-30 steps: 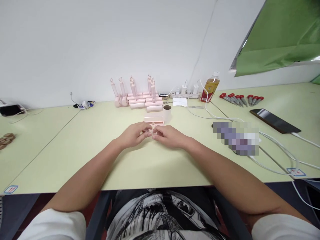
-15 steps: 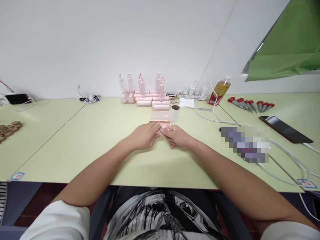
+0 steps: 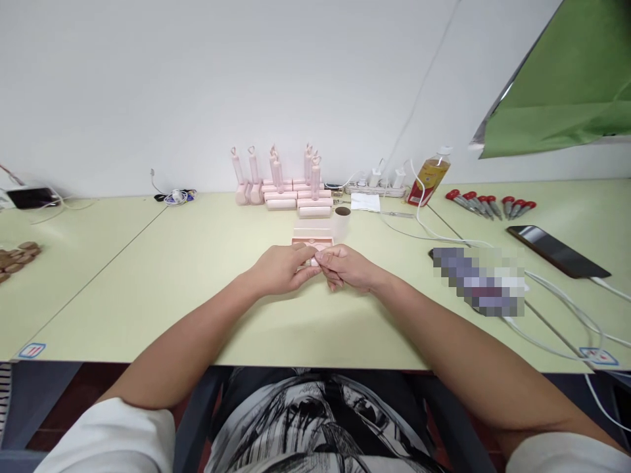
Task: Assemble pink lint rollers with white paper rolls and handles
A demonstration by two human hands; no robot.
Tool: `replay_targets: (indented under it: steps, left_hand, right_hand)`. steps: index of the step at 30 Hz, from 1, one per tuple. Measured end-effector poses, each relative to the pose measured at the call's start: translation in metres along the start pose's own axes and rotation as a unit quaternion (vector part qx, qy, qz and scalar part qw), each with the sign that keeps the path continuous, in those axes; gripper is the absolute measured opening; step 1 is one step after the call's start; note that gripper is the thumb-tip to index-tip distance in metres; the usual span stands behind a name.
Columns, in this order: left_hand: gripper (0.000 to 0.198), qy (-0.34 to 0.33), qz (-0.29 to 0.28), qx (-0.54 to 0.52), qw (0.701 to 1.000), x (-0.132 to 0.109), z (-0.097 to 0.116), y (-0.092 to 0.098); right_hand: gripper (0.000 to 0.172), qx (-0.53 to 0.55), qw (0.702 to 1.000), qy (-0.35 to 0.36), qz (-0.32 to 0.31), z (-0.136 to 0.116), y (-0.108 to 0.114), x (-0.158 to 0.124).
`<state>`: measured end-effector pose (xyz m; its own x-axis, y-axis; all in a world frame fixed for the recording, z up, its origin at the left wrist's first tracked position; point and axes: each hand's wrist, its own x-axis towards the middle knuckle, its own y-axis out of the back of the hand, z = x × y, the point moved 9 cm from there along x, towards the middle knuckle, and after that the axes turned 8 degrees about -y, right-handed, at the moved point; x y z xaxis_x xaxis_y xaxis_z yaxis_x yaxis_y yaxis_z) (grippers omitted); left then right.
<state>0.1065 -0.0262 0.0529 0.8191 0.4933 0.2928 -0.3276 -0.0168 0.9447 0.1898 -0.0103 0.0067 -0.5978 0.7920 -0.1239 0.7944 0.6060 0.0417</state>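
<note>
My left hand [image 3: 286, 268] and my right hand [image 3: 346, 266] meet over the table at the middle. Between their fingertips is a small pale pink piece [image 3: 314, 261], mostly covered by the fingers. The left fingers are closed on it from the left; the right thumb and fingers pinch at its right end. Just behind the hands lies an open pink case [image 3: 313, 240] with its lid raised at the back. A white cup or roll with a brown inside [image 3: 342, 212] stands behind its right corner.
Pink cases [image 3: 315, 212] and upright pink tubes with loops [image 3: 315, 180] stand near the wall. To the right are a bottle [image 3: 430, 177], red-capped tools [image 3: 486, 202], a phone [image 3: 557, 251], a pixelated item [image 3: 476, 282] and white cables. Brown pieces [image 3: 18, 257] lie far left.
The left thumb and fingers have parted slightly, showing more of the pink piece between them. The whole view has shifted a little, with the table items now slightly further left.
</note>
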Motion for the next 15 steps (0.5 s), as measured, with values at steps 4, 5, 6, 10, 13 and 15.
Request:
replay_targets:
  steps: [4,5,6,10,13,15]
  left_hand:
    - [0.032,0.013,0.007,-0.084,0.996,-0.003,-0.005,0.006]
    - [0.032,0.03,0.013,-0.113,0.993,-0.004,-0.011,0.008]
    - [0.031,0.052,0.028,-0.14,0.988,-0.006,-0.019,0.011]
    - [0.023,0.144,0.181,-0.241,0.943,-0.02,-0.056,0.032]
    - [0.015,0.166,0.258,-0.338,0.89,-0.027,-0.073,0.034]
    - [0.016,0.158,0.267,-0.363,0.879,-0.026,-0.076,0.031]
  right_hand:
    - [0.054,-0.021,1.0,0.002,-0.003,-0.004,-0.001,-0.002]
    - [0.054,-0.03,1.0,0.008,0.005,-0.007,0.0,-0.002]
    - [0.054,-0.041,0.999,0.014,0.02,-0.011,0.004,-0.003]
    - [0.05,-0.175,0.963,0.009,0.203,-0.024,0.045,-0.013]
    - [0.044,-0.315,0.87,-0.037,0.377,-0.032,0.088,-0.032]
    - [0.037,-0.364,0.838,-0.105,0.393,-0.022,0.108,-0.034]
